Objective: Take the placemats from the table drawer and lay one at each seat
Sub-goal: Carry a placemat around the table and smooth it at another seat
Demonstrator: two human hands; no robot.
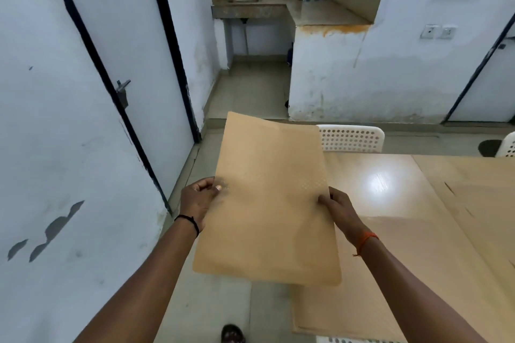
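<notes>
Placemat (267,203), one, pinched by left hand (196,200), right hand (341,211), two white chairs (352,138)

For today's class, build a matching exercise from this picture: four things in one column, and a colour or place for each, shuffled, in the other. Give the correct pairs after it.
Things
1. placemat
2. chair
3. left wristband
4. right wristband

Descriptions
A. black cord
B. white, with round holes, at the table's far edge
C. orange cord
D. tan sheet, held at its side edges by the left hand and the right hand

Pairs: 1-D, 2-B, 3-A, 4-C
</notes>
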